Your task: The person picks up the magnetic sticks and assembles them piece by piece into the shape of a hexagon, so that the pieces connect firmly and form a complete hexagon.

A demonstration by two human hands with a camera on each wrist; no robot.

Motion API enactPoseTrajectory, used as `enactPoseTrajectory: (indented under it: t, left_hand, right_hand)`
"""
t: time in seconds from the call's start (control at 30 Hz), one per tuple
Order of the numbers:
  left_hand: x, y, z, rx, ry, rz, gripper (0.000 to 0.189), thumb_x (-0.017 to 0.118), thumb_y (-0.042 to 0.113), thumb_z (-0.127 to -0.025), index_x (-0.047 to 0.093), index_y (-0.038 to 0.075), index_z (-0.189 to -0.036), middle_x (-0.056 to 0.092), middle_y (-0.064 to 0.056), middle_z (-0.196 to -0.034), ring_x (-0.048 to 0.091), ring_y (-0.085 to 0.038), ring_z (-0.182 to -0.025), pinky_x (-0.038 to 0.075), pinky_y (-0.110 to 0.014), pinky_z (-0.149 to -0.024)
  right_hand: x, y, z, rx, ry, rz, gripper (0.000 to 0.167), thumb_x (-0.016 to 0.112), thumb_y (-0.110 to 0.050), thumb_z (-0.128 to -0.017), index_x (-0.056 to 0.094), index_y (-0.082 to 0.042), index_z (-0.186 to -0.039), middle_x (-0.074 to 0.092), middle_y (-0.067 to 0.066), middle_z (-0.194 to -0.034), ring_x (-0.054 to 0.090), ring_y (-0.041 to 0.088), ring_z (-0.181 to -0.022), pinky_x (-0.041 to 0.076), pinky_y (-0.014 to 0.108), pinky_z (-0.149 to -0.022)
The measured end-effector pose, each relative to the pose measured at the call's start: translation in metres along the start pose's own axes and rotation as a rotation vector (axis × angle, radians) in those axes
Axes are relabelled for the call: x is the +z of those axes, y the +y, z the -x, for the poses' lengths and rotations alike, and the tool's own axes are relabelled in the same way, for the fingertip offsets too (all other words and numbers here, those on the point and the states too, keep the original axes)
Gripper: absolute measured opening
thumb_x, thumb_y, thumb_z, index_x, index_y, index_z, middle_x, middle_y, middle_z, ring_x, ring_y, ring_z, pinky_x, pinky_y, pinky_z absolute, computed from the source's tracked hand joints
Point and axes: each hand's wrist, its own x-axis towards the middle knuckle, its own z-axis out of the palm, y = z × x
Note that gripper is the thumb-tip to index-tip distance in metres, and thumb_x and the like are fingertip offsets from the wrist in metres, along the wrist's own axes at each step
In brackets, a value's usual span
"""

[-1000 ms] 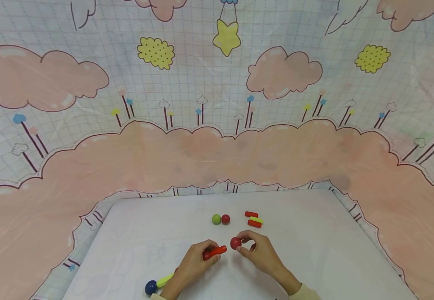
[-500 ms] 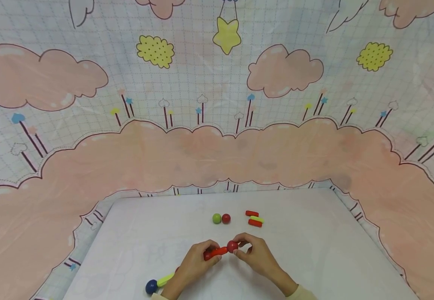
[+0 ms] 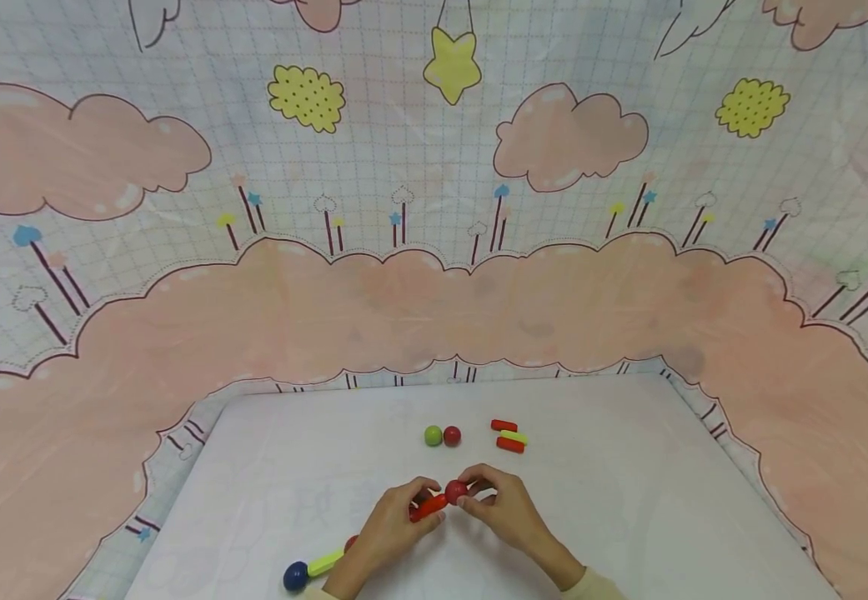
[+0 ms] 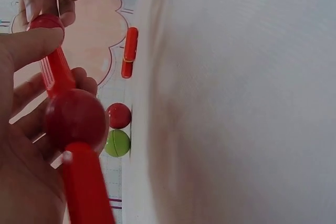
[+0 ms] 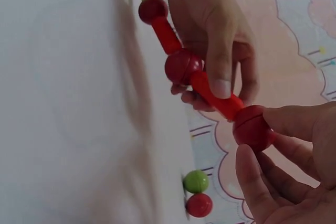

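My left hand (image 3: 396,525) grips a red rod (image 5: 215,94) that belongs to a chain of rods and balls. At the rod's free end, my right hand (image 3: 504,508) pinches a red ball (image 5: 253,128) between thumb and fingers, and the rod's tip meets it. Behind that rod come another red ball (image 4: 76,120), a second red rod (image 5: 167,36) and a further red ball (image 5: 153,10). A yellow rod (image 3: 324,563) and a dark blue ball (image 3: 296,576) finish the chain beside my left forearm. In the head view, the left hand and forearm hide its middle.
Beyond my hands on the white table (image 3: 629,483), a green ball (image 3: 433,436) and a loose red ball (image 3: 452,436) sit side by side. To their right lie two red rods (image 3: 509,445) with a yellow-green rod (image 3: 514,436) between them. A cloud-patterned cloth (image 3: 434,308) surrounds the table.
My right hand has moved left and slightly down, bringing its red ball from a gap to contact with the red rod's end. The left hand stays nearly in place, still gripping the chain.
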Motion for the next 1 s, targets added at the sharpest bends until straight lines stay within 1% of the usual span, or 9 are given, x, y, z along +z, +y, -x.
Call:
enactPoseTrajectory:
  t: [0.1,0.2,0.3,0.4,0.5,0.57,0.73,0.9,1.0]
  left_hand:
    - [0.002,0.0,0.0,0.012,-0.006,0.041,0.032,0.074,0.029,-0.087,0.063,0.018,-0.115,0.068,0.007,-0.091,0.056,0.0,-0.078,0.051,-0.021,-0.073]
    - [0.003,0.0,-0.001,0.006,-0.019,0.078,0.032,0.074,0.03,-0.088,0.062,0.018,-0.115,0.069,0.007,-0.091,0.057,0.0,-0.078,0.051,-0.021,-0.072]
    - [0.004,-0.001,0.0,-0.011,-0.037,0.106,0.037,0.073,0.032,-0.088,0.06,0.017,-0.119,0.07,0.006,-0.095,0.058,-0.001,-0.081,0.051,-0.021,-0.074]
    - [0.006,-0.002,0.001,-0.009,-0.04,0.122,0.039,0.072,0.034,-0.089,0.059,0.017,-0.121,0.071,0.004,-0.098,0.058,-0.001,-0.083,0.05,-0.02,-0.074]
    - [0.006,-0.002,0.002,-0.009,-0.034,0.115,0.038,0.072,0.037,-0.089,0.06,0.018,-0.12,0.07,0.005,-0.096,0.056,0.0,-0.081,0.048,-0.019,-0.071]
    - [0.007,-0.002,0.002,-0.01,-0.029,0.103,0.038,0.072,0.038,-0.089,0.061,0.017,-0.119,0.069,0.005,-0.095,0.055,0.0,-0.08,0.047,-0.019,-0.069]
    - [0.006,-0.001,0.002,-0.057,-0.048,0.097,0.043,0.073,0.037,-0.088,0.06,0.014,-0.121,0.068,0.005,-0.096,0.055,-0.003,-0.081,0.048,-0.019,-0.071]
    - [0.004,0.002,0.002,-0.109,-0.073,0.104,0.045,0.073,0.037,-0.087,0.059,0.015,-0.124,0.067,0.006,-0.098,0.055,-0.006,-0.082,0.048,-0.019,-0.071]
    - [0.004,0.003,0.002,-0.118,-0.078,0.107,0.045,0.073,0.037,-0.088,0.059,0.015,-0.124,0.067,0.006,-0.099,0.056,-0.007,-0.084,0.048,-0.019,-0.072]
  right_hand:
    - [0.005,0.001,0.0,0.008,-0.016,-0.021,0.02,0.074,-0.02,-0.088,0.067,-0.014,-0.106,0.071,0.002,-0.102,0.063,0.008,-0.089,0.053,0.017,-0.072]
    - [0.011,0.002,-0.001,-0.003,-0.025,-0.045,0.017,0.072,-0.017,-0.088,0.068,-0.014,-0.104,0.071,0.002,-0.102,0.064,0.005,-0.088,0.054,0.017,-0.072]
    - [0.014,0.002,-0.001,-0.005,-0.031,-0.072,0.016,0.071,-0.014,-0.088,0.068,-0.013,-0.104,0.07,0.004,-0.103,0.064,0.005,-0.088,0.054,0.017,-0.073]
    - [0.016,0.002,0.0,-0.007,-0.034,-0.083,0.015,0.07,-0.011,-0.088,0.068,-0.012,-0.103,0.07,0.005,-0.103,0.065,0.006,-0.088,0.055,0.018,-0.074]
    - [0.014,-0.001,0.0,-0.006,-0.028,-0.054,0.015,0.07,-0.011,-0.088,0.068,-0.01,-0.103,0.071,0.005,-0.102,0.066,0.007,-0.088,0.054,0.018,-0.073]
    - [0.01,-0.003,0.0,-0.003,-0.016,-0.018,0.016,0.07,-0.015,-0.089,0.068,-0.01,-0.104,0.072,0.004,-0.101,0.065,0.007,-0.089,0.053,0.018,-0.073]
    - [-0.003,-0.007,-0.003,-0.01,0.04,0.051,0.018,0.073,-0.021,-0.089,0.069,-0.013,-0.104,0.072,0.007,-0.102,0.064,0.011,-0.092,0.052,0.019,-0.074]
    - [-0.018,-0.005,-0.006,-0.002,0.107,0.102,0.017,0.074,-0.019,-0.088,0.069,-0.015,-0.104,0.071,0.006,-0.102,0.064,0.014,-0.093,0.052,0.019,-0.074]
    - [-0.026,-0.003,-0.008,0.013,0.156,0.112,0.019,0.075,-0.016,-0.086,0.069,-0.014,-0.104,0.071,0.006,-0.101,0.064,0.015,-0.094,0.051,0.02,-0.075]
